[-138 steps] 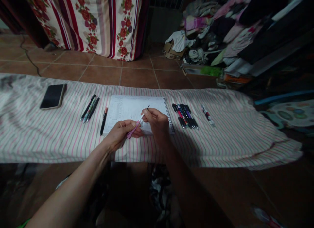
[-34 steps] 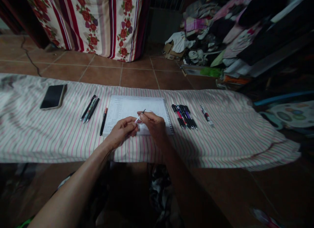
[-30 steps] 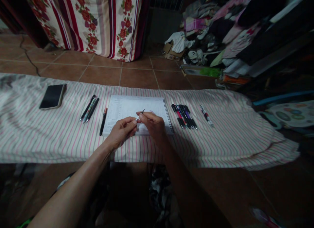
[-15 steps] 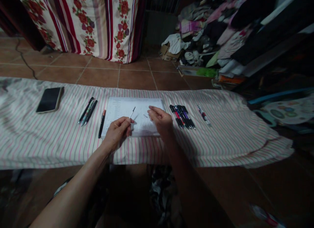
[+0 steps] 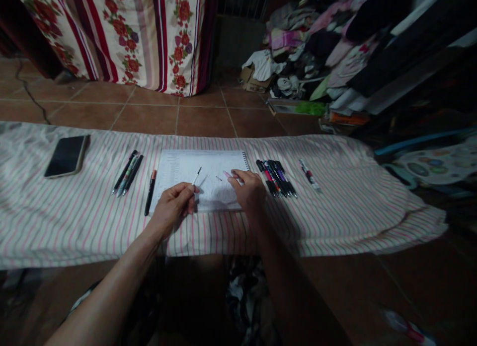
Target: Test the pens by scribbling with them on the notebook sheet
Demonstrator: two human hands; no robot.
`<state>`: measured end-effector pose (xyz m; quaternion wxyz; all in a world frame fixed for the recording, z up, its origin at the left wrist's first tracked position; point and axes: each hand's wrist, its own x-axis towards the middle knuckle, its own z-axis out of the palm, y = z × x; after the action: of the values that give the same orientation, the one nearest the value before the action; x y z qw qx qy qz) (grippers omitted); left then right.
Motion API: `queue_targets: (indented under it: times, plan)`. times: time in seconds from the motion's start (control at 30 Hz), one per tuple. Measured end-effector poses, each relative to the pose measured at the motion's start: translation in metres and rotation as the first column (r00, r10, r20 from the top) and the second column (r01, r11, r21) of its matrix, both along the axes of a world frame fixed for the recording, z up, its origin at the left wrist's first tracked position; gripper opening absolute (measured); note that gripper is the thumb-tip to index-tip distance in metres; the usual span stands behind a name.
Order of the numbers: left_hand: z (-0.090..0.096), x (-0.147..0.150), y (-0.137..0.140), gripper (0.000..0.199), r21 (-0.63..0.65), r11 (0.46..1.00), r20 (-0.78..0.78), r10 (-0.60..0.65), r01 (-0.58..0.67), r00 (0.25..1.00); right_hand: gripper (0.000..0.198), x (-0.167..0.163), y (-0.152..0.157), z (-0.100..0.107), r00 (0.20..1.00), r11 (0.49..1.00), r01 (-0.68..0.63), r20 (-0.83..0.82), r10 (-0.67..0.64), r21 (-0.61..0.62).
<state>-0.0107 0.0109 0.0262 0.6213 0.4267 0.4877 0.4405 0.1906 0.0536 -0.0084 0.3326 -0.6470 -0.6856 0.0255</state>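
My left hand [image 5: 175, 202] is closed in a pinch around a thin pen refill [image 5: 197, 175], white with a dark upper end, held tilted above the spiral notebook [image 5: 175, 162]. Over the notebook's right side, my right hand [image 5: 250, 188] has its thumb and fingers closed around a slim pinkish pen part [image 5: 227, 174]; most of it is hidden by the fingers. A tiny dark piece [image 5: 218, 177] lies on the page just left of that part, too small to name. Along the notebook's left edge rests a black marker with an orange end [image 5: 150, 193].
Several pens [image 5: 276, 178] lie side by side right of the notebook, with a single patterned pen [image 5: 309, 175] farther right. Left are more pens [image 5: 127, 173] and a phone [image 5: 67, 156]. A striped cloth [image 5: 357, 197] covers the low table. Clothes [image 5: 298, 53] are heaped behind.
My right hand has lowered to the page and closed on the pinkish pen part. My left hand keeps hold of the refill. The view has shifted slightly.
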Motion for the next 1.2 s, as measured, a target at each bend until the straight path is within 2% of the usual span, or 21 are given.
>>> queue_targets:
  times: [0.17,0.53,0.87,1.0,1.2]
  plan:
    - [-0.001,0.001,-0.001,0.021,-0.016,1.0,0.016,-0.013,0.014,1.0,0.024,-0.003,-0.001,-0.002,0.998,0.998,0.037,0.05,-0.035,-0.046]
    - [-0.003,0.002,0.0,0.022,-0.018,1.0,-0.007,-0.017,0.017,1.0,0.027,-0.003,0.002,-0.008,0.996,0.997,0.059,0.075,-0.055,-0.045]
    - [-0.007,0.006,0.001,0.022,-0.049,0.999,0.007,0.005,-0.005,1.0,0.019,-0.016,0.001,-0.001,0.998,0.998,0.031,0.049,-0.034,0.052]
    - [-0.007,0.008,0.0,0.023,-0.055,0.998,0.002,0.021,-0.021,1.0,0.016,-0.025,0.001,0.0,0.997,1.0,-0.003,0.071,0.001,0.018]
    - [-0.008,0.008,0.0,0.023,-0.074,0.997,0.017,0.002,-0.001,1.0,0.014,-0.031,-0.001,0.002,0.988,0.998,0.013,0.151,-0.004,-0.054]
